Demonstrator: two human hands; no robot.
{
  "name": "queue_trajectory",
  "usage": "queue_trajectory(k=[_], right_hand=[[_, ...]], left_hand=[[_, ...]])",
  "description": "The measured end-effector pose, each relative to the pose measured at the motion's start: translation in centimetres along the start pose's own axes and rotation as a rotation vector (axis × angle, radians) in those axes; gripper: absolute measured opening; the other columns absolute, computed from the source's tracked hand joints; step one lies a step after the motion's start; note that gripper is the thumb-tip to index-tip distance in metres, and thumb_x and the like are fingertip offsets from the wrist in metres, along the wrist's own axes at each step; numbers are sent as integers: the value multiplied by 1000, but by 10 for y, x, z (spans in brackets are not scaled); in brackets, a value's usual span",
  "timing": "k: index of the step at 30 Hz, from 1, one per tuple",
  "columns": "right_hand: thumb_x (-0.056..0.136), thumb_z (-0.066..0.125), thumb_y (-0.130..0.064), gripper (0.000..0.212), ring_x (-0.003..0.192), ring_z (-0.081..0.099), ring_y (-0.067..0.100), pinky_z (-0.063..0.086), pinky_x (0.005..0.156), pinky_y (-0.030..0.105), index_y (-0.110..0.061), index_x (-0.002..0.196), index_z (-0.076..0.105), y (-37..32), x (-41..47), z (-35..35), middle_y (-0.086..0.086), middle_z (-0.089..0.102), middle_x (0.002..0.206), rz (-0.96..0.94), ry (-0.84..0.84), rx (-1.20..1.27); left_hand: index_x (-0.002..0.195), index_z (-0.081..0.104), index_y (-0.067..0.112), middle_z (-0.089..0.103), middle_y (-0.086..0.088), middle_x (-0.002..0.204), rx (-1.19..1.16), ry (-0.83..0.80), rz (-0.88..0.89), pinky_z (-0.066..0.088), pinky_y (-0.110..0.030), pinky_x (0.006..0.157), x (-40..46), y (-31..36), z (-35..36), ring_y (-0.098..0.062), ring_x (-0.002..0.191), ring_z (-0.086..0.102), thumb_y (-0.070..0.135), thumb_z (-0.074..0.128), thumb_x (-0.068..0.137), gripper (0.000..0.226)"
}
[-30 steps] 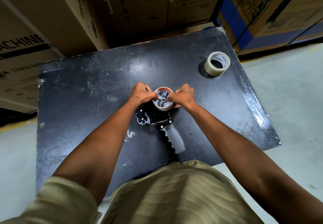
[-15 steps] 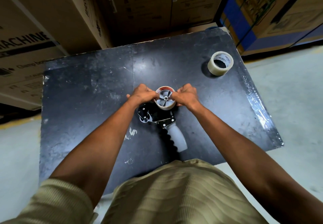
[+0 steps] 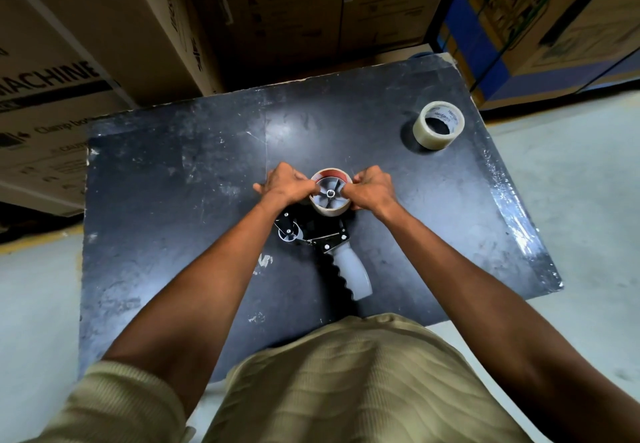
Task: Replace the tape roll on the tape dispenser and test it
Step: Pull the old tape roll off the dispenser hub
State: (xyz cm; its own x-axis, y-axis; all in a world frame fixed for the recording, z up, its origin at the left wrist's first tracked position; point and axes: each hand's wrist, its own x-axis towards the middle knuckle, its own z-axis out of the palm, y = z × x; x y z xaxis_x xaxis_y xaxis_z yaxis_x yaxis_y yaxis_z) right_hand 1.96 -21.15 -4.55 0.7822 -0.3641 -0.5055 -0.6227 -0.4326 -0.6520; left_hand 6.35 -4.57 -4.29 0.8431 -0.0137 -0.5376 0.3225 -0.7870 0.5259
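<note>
A tape dispenser [image 3: 327, 242] with a black metal frame and a grey handle lies flat in the middle of the black table [image 3: 166, 200]. An almost used-up roll, a cardboard core [image 3: 330, 210] with a red inner band, sits on its grey spoked hub. My left hand [image 3: 289, 183] grips the core's left side and my right hand [image 3: 370, 190] grips its right side, thumbs on the hub's spokes. A fuller roll of clear tape [image 3: 438, 126] lies flat at the table's far right corner, well apart from both hands.
Large cardboard boxes [image 3: 114, 27] stand stacked against the table's far and left edges. A blue-and-brown box [image 3: 519, 20] stands at the back right. Pale concrete floor [image 3: 571, 183] shows to the right and left of the table.
Both hands keep their hold on the core on the hub. The fingers have shifted slightly around it. The dispenser and the clear roll have not moved on the table.
</note>
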Motion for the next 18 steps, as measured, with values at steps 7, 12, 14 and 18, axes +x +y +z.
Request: queue_trajectory(k=[7,12,14,18], right_hand=[[60,77,-30,73,107,67,15,59,84,31,-26,131,61,23,0,-14,3,70,116,-229,-378,114],[47,97,-30,91,112,67,15,54,100,41,-30,130,59,40,2,-5,-5,71,120,-400,-362,49],[48,98,-33,93,117,62,17,49,104,37,-29,132,57,38,0,-1,-7,69,124,-499,-272,-71],[53,92,-45,88,114,59,23,48,99,39,-21,130,58,30,-5,4,-1,68,122,-631,-126,-217]], left_hand=[[115,74,21,75,-14,104,-326,-430,164,48,-26,82,-6,-20,-17,-15,91,61,16,69,68,48],[122,67,21,75,-9,113,-260,-409,246,53,-19,80,-7,-35,-12,-12,95,65,-6,77,61,68],[120,68,13,74,-7,101,-247,-358,254,53,-13,72,-11,-32,-7,-9,83,65,-15,78,65,63],[114,71,7,75,-4,96,-257,-268,246,55,-25,84,-11,-35,6,-14,86,67,-8,89,56,63]])
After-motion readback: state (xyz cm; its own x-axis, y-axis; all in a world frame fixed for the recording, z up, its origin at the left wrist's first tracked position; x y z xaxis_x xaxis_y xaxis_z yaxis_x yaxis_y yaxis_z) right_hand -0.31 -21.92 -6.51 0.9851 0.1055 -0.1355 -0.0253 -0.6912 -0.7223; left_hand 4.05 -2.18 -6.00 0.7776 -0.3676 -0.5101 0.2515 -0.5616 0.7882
